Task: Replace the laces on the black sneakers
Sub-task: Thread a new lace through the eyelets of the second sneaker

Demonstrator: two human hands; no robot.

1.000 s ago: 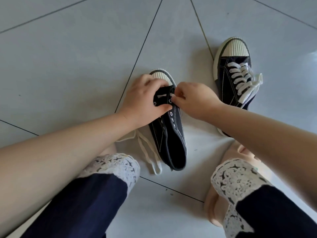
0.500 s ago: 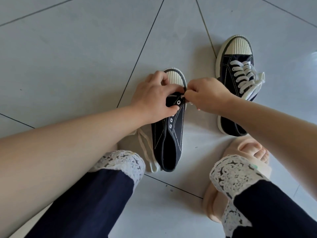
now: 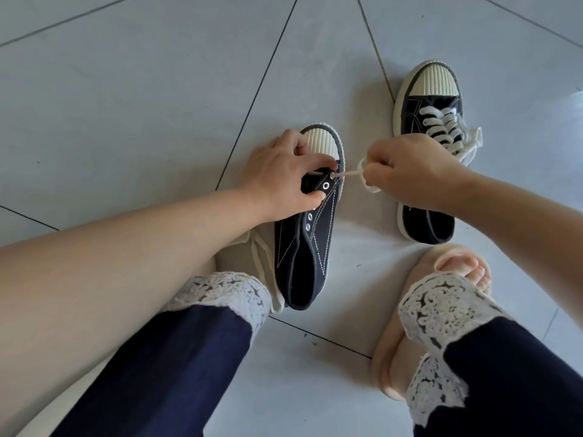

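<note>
The lace [image 3: 350, 174] runs rightward from the farthest eyelet [image 3: 332, 175] to the right hand [image 3: 416, 171] pinching it; the left hand [image 3: 280, 175] grips the sneaker [image 3: 309, 247], toe pointing far.

At frame centre, the left hand [image 3: 280, 176] grips the front of an unlaced black canvas sneaker with a ribbed cream toe cap [image 3: 304, 247], which rests on the pale grey tiled floor [image 3: 126, 105]. Just right of it, the right hand [image 3: 408, 171] pinches a flat white lace [image 3: 350, 174] running taut from the eyelet nearest the toe. A laced black canvas sneaker [image 3: 430, 118] stands at upper right, partly behind that hand.
</note>
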